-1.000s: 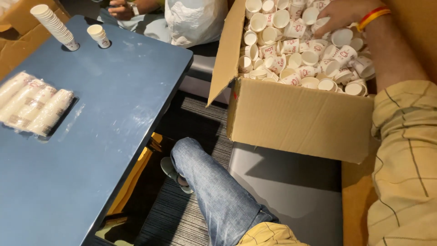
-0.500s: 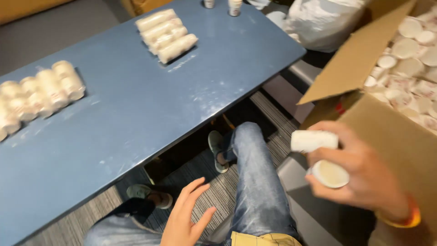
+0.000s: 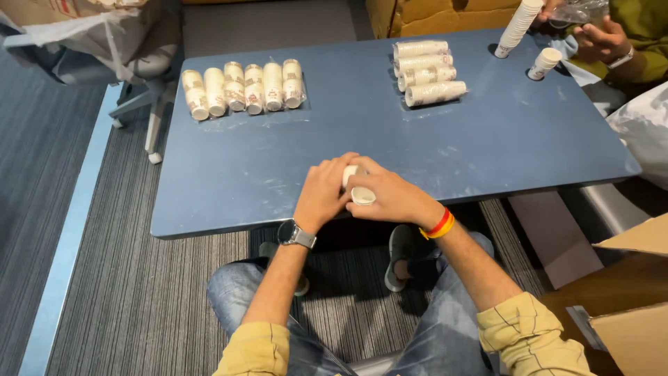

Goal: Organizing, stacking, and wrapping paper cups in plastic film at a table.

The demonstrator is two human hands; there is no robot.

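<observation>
Head: left hand [image 3: 322, 191], right hand [image 3: 390, 195] grip paper cups [image 3: 358, 189].

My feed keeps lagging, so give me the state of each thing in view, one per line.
left hand: closed on the paper cups, wristwatch on.
right hand: closed on the same cups, wristband on.
paper cups: held together over the near table edge.
left wrapped cup sleeves: lying side by side, sealed.
right wrapped cup sleeves: lying stacked in a row.
tall cup stack: upright.
cardboard box: flap open.
</observation>
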